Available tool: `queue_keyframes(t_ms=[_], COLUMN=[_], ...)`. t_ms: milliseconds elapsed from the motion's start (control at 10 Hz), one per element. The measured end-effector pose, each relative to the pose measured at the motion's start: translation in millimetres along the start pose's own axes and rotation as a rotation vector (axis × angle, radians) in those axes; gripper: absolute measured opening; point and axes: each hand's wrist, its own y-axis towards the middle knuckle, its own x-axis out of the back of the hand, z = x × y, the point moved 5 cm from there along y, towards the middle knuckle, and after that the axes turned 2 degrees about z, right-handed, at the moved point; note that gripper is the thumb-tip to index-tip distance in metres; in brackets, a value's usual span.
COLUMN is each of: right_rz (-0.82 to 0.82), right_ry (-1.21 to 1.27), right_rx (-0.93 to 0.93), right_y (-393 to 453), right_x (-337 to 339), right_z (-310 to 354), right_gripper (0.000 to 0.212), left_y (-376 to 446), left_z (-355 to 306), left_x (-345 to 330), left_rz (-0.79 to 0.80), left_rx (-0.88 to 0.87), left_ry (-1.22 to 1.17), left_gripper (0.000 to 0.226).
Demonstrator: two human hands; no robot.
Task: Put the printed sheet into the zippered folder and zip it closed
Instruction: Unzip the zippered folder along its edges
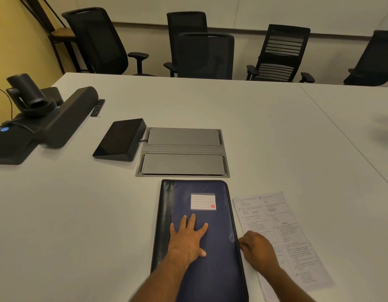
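A dark blue zippered folder (212, 232) with a black spine and a white label lies closed on the white table (80, 214) in front of me. My left hand (188, 238) rests flat on its cover, fingers spread. The printed sheet (286, 225) lies flat just right of the folder. My right hand (257, 249) sits on the sheet at the folder's right edge, fingers curled against the zipper side; whether it pinches the zipper pull is hidden.
A grey cable hatch (182, 152) is set in the table just beyond the folder. A black touch panel (121, 139), a camera and speaker bar (47, 118) and a remote (97, 107) stand at the left. Black office chairs (206, 55) line the far side.
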Motion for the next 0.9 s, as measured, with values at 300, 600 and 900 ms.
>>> queue_keyframes(t_ms=[300,600,900], right_rz=[0.025,0.055,0.074], right_ry=[-0.067,0.011,-0.063], right_rx=[0.167,0.216,0.277], right_y=[-40.5,-77.3,-87.5], right_x=[-4.1,-14.2,-14.0], right_z=[-2.9,-10.3,-5.6], right_gripper=[0.015,0.010,0.011], left_y=[0.1,-1.9,-4.7], left_z=[-1.1,-1.0,-2.6], left_x=[0.1,-3.6,-5.4], left_rz=[-0.006,-0.022,-0.036], left_rx=[0.010,0.013,0.021], left_ry=[0.002,0.014,0.003], left_gripper=[0.089,0.089,0.084])
